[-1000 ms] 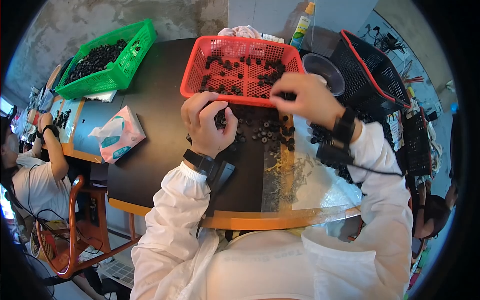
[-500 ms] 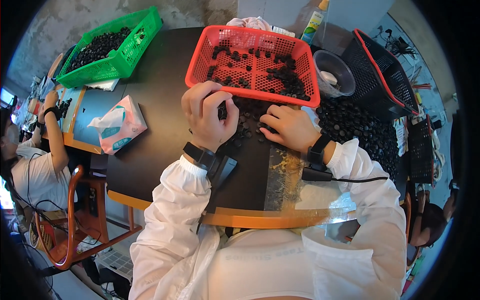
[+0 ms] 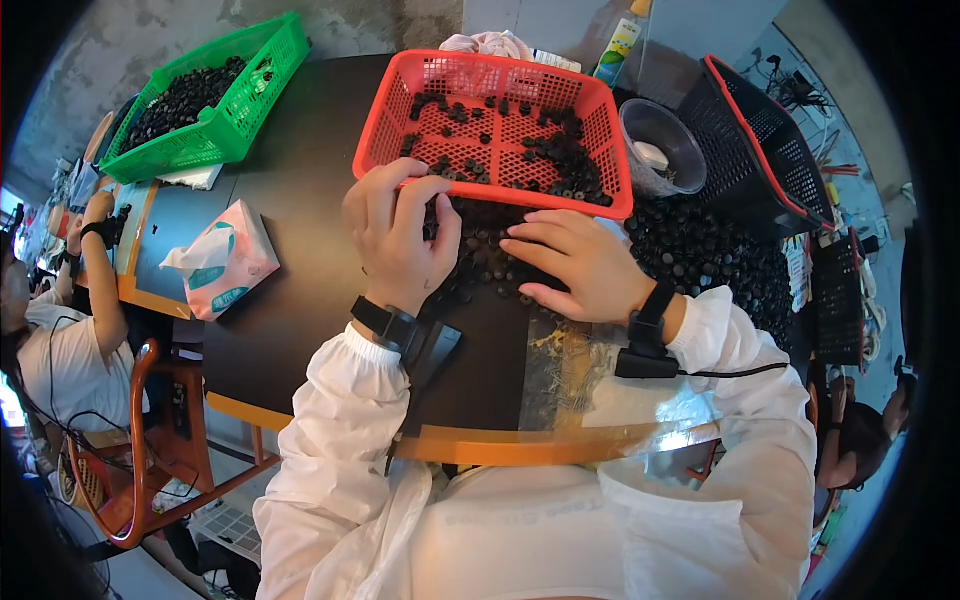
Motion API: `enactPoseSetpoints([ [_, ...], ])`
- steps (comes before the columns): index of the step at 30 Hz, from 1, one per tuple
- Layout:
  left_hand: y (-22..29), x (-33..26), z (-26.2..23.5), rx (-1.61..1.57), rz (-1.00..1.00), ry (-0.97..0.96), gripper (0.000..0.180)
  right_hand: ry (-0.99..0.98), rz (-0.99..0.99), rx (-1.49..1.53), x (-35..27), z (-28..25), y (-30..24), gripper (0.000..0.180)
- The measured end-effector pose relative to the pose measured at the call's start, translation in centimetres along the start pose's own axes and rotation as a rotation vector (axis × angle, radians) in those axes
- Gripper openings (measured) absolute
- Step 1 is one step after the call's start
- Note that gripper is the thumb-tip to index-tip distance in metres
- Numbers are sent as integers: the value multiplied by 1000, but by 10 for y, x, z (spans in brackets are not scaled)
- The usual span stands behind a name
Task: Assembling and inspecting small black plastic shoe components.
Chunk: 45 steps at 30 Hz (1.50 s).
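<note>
My left hand (image 3: pixel 400 240) is at the near left corner of a red mesh basket (image 3: pixel 540 199), its fingers bent and its thumb close to them. Dark pieces show beside the fingertips, but I cannot make out what lies in the grasp. My right hand (image 3: pixel 585 262) is palm down with fingers reaching left and thumb apart, over small round black pieces (image 3: pixel 490 258) on the dark table. More such pieces are scattered inside the basket. A large heap of round black pieces (image 3: pixel 700 255) lies to the right of my right hand.
A green basket (image 3: pixel 222 135) of black pieces stands far left, with a pink tissue box (image 3: pixel 250 255) nearer. Right of the red basket are a clear tub (image 3: pixel 690 150) and a black basket (image 3: pixel 735 135). A co-worker's arm (image 3: pixel 105 265) is at left.
My right hand has straightened its fingers and turned flatter over the loose pieces. My left hand has shifted slightly left, its fingers still bent. The view has moved a little.
</note>
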State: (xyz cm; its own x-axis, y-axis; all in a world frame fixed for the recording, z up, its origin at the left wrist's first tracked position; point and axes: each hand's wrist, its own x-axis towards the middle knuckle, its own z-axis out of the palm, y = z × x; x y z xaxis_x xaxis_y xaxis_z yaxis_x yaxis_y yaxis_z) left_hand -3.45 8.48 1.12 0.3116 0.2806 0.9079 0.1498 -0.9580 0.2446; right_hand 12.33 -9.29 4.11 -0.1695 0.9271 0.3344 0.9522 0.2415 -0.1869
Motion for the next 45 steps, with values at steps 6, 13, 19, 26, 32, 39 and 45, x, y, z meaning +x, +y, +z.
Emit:
enactPoseSetpoints([
  [6, 1, 2, -1, -3, -40, -147, 19, -80, 22, 80, 16, -20, 2, 44],
  [13, 1, 4, -3, -51, -80, -321, 27, 7, 140, 124, 57, -32, 41, 34],
  [19, -2, 0, 4, -1, -48, -311, 28, -393, 372, -135, 62, -5, 146, 59],
  [26, -8, -3, 10, 109, -78, -290, 16, -758, 317, -71, 61, -29, 102, 47],
  [32, -3, -2, 13, 182, -96, -290, 13, -697, 305, 153, 47, -27, 89, 38],
  [39, -2, -4, 15, 198, -81, -282, 13, -585, 288, 320, 45, -7, 101, 36],
  [45, -6, -4, 15, 185, -24, -236, 13, -450, 257, 0, 54, -8, 93, 33],
])
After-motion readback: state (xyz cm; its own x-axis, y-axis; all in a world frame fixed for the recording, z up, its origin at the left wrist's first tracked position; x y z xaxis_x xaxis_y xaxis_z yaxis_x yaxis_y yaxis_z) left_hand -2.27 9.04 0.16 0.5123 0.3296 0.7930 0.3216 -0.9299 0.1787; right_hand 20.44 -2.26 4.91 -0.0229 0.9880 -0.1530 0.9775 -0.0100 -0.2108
